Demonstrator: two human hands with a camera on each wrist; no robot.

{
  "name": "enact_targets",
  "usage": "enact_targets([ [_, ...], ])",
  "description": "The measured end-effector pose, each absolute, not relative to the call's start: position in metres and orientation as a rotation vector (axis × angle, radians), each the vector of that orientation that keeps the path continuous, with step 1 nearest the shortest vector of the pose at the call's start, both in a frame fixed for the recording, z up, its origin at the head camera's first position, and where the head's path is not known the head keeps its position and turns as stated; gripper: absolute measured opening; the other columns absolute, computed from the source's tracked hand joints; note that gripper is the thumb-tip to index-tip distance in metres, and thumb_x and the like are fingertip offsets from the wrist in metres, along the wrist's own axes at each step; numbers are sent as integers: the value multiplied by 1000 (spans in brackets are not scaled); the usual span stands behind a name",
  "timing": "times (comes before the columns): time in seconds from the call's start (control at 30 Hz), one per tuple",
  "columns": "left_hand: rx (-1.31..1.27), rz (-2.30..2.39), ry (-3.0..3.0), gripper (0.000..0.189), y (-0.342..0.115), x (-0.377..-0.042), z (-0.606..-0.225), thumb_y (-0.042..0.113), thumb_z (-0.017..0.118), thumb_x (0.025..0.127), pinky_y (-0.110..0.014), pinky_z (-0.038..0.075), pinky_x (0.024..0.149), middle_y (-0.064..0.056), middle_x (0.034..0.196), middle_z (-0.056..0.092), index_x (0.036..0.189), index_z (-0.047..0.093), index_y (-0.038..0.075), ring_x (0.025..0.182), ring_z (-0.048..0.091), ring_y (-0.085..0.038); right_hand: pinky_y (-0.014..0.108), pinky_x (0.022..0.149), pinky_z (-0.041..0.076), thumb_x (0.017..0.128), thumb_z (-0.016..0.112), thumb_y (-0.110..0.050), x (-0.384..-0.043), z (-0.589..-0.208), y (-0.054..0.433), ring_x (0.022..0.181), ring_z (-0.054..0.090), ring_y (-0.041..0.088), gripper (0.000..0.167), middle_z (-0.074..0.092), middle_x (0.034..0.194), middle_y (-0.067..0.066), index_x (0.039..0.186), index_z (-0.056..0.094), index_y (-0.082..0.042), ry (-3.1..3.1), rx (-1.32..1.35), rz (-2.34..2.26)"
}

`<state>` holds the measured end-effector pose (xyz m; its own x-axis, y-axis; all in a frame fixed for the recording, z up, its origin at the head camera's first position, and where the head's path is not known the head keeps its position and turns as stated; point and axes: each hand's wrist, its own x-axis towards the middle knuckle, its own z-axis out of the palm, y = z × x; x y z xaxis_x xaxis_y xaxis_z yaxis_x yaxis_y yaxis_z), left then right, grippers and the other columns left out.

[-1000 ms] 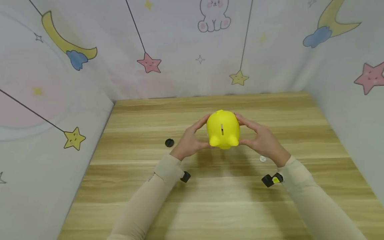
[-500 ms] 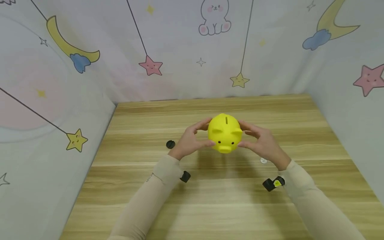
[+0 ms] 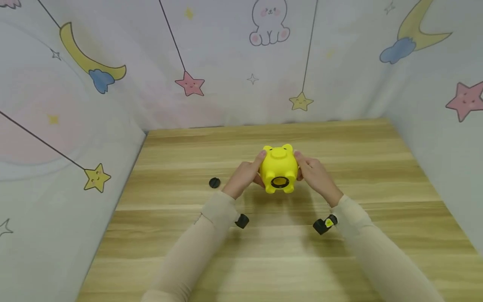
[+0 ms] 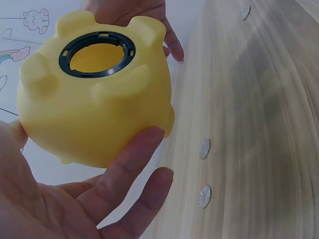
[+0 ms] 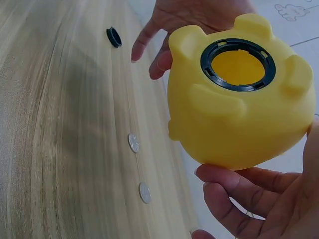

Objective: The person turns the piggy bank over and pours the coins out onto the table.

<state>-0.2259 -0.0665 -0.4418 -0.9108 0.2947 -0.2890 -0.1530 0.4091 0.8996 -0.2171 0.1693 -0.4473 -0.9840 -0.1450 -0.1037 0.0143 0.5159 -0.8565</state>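
A yellow piggy bank (image 3: pixel 279 165) is held up over the wooden table between both hands. Its snout points up, and its underside, with a black-ringed round hole (image 4: pixel 97 55), faces the person. The left hand (image 3: pixel 244 174) grips one side, thumb near an ear. On the opposite side the right hand (image 3: pixel 316 175) grips it likewise. Inside the hole the yellow interior shows in the right wrist view. A round black plug (image 3: pixel 214 183) lies on the table left of the left hand. Silver coins (image 5: pixel 133 143) lie flat on the table in both wrist views.
The wood-grain table (image 3: pixel 271 268) is walled on three sides by pale cloth (image 3: pixel 226 54) printed with stars, moons and a bear. Black wrist-camera mounts (image 3: pixel 322 225) hang below both sleeves. Another coin (image 4: pixel 245 12) lies farther off in the left wrist view.
The piggy bank has turned in the hands: first its slotted top showed, then its face, now its underside with the hole. Both wrists have moved inward, and the coin by the right hand is hidden.
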Motion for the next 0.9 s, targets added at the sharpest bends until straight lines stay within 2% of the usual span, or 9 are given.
enact_targets([
  [0.1,122,1513,2247,89,-69,-225,-445,86,31,85,-56,33,106,-9,74,72,97,74,9,87,68,-21,50,83,50,100,28,-66,-217,-449,168,89,62,40,75,65,86,14,92,64,-1,2580,-121,-1462],
  [0.2,156,1546,2220,85,-71,-225,-448,84,34,86,-58,31,106,-8,84,73,108,72,11,96,65,-21,53,89,48,103,30,-60,-216,-450,171,93,62,37,71,67,95,16,106,66,1,2571,-202,-1476],
  [0.3,240,1588,2190,78,-74,-227,-449,77,39,91,-60,31,106,-4,108,70,127,65,12,109,59,-22,55,96,45,105,37,-52,-217,-450,178,104,61,35,65,65,114,19,130,58,3,2531,-300,-1507],
  [0.4,329,1638,2158,68,-78,-228,-447,63,53,94,-60,34,105,-3,125,60,146,49,19,118,53,-24,55,100,43,103,52,-42,-218,-448,185,117,56,35,61,59,131,21,145,46,2,2510,-388,-1529],
  [0.5,428,1678,2178,76,-80,-230,-446,47,74,86,-61,36,102,0,135,54,152,39,31,126,45,-23,54,102,42,96,69,-29,-216,-444,193,125,51,35,64,53,141,18,148,43,-2,2526,-483,-1569],
  [0.63,606,1659,2302,96,-82,-230,-448,33,92,70,-65,33,102,10,145,45,150,39,40,133,38,-21,57,103,38,81,84,-19,-210,-440,198,128,48,32,80,50,146,10,150,45,-13,2584,-616,-1594],
  [0.77,763,1584,2442,106,-83,-228,-452,23,95,67,-65,31,104,11,149,40,153,35,35,132,36,-22,56,103,39,74,89,-17,-203,-440,194,130,47,31,91,49,147,6,152,43,-22,2744,-767,-1487],
  [0.9,814,1505,2583,108,-83,-226,-455,18,95,66,-63,33,103,10,149,42,154,34,33,129,36,-21,56,103,40,71,88,-5,-200,-445,190,131,45,36,96,47,149,10,153,41,-19,2898,-877,-1381],
])
